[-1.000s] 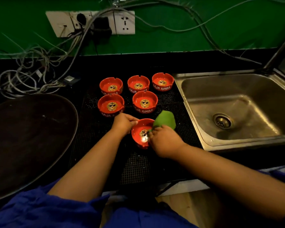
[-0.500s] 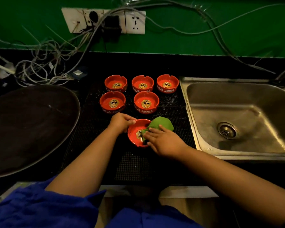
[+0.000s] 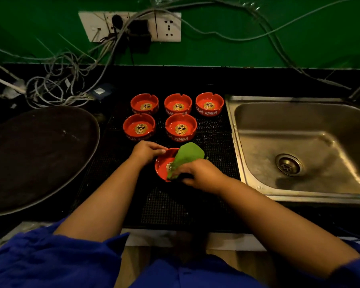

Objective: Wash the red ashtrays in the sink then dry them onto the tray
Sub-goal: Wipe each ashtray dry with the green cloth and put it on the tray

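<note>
A red ashtray (image 3: 162, 166) sits tilted on the black mesh mat in front of me. My left hand (image 3: 147, 150) grips its far left rim. My right hand (image 3: 197, 176) holds a green cloth (image 3: 185, 157) and presses it into the ashtray's bowl, covering most of the logo. Several more red ashtrays stand upright behind, three in a back row (image 3: 178, 103) and two in front of them (image 3: 180, 127). A steel sink (image 3: 299, 146) lies to the right and a large dark oval tray (image 3: 33, 156) to the left.
The black mesh mat (image 3: 175, 204) covers the counter between tray and sink. A tangle of grey cables (image 3: 56, 88) lies at the back left under a wall socket strip (image 3: 131, 27). The counter's front edge runs just below my forearms.
My right hand has pushed the green cloth deeper into the ashtray bowl and slid toward me. The left hand keeps its hold on the rim. The camera view has shifted slightly.
</note>
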A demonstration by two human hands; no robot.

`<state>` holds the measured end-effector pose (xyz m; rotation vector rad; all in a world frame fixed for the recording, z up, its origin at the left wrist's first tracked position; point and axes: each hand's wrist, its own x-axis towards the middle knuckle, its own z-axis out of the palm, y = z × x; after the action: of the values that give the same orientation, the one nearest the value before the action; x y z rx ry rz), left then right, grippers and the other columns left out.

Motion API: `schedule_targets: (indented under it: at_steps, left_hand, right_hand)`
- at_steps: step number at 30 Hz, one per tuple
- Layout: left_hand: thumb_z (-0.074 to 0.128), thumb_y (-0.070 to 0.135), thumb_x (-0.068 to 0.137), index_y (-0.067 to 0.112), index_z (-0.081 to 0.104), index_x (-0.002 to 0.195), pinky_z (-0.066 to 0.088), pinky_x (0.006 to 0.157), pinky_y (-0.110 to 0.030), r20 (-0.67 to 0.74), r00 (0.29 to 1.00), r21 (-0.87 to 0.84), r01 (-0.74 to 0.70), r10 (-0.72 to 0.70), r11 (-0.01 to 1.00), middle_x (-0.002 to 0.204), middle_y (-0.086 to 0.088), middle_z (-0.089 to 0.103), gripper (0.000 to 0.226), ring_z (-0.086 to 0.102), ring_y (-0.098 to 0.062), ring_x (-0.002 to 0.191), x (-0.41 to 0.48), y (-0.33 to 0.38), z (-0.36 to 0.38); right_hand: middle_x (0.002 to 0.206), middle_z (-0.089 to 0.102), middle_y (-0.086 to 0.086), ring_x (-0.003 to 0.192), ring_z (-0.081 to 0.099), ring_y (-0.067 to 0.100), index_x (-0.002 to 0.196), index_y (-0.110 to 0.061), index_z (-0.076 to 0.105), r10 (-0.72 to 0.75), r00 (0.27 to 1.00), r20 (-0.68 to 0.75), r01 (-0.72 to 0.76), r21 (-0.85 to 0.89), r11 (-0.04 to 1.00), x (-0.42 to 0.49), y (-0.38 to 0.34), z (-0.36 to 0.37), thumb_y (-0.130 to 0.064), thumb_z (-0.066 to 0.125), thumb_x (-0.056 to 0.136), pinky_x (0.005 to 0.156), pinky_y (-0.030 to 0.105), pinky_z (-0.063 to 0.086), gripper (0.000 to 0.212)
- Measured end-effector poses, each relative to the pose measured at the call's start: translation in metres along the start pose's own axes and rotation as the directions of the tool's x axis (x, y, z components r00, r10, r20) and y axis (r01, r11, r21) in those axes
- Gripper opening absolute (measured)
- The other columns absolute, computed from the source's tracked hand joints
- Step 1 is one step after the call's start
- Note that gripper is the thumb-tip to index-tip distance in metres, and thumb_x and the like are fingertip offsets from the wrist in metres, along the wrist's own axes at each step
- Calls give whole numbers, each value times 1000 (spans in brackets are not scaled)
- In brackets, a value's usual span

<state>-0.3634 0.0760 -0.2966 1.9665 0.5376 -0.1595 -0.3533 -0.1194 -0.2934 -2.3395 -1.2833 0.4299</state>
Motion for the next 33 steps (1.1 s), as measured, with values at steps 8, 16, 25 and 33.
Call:
schedule_targets:
  at_steps: [8,16,25,33]
  left_hand:
    - [61,34,87,23,44,138,37,99,-29,-39,979,203,-187,199,961,142,-6,44,54,43,-21,129,-20,4,16]
    - [82,60,48,39,-3,147,24,111,-54,388,921,835,-367,35,410,156,1,9,133,12,-27,143,-19,27,37]
    - [88,41,50,29,24,142,40,103,-41,377,900,686,-431,220,587,143,1,28,112,31,-23,130,-9,20,25]
    - [85,51,42,38,31,126,40,105,-42,-120,907,-44,-410,403,911,138,0,36,101,41,-17,126,-13,-12,52]
  right_hand:
    - [98,68,1,92,63,13,102,-13,68,417,701,-579,-9,577,817,-20,41,-53,-3,60,88,82,22,48,19]
    - [134,56,4,127,47,24,128,-18,58,406,828,-386,-368,172,914,-20,56,-19,-37,57,92,109,40,30,41]
    - [152,-6,-17,146,-3,15,149,-34,3,305,931,-200,-356,-321,877,-33,84,30,-58,-8,79,106,40,-22,75]
    - [155,7,-13,146,7,17,149,-32,13,305,922,-240,-369,-295,881,-35,84,33,-57,4,85,107,36,-22,69]
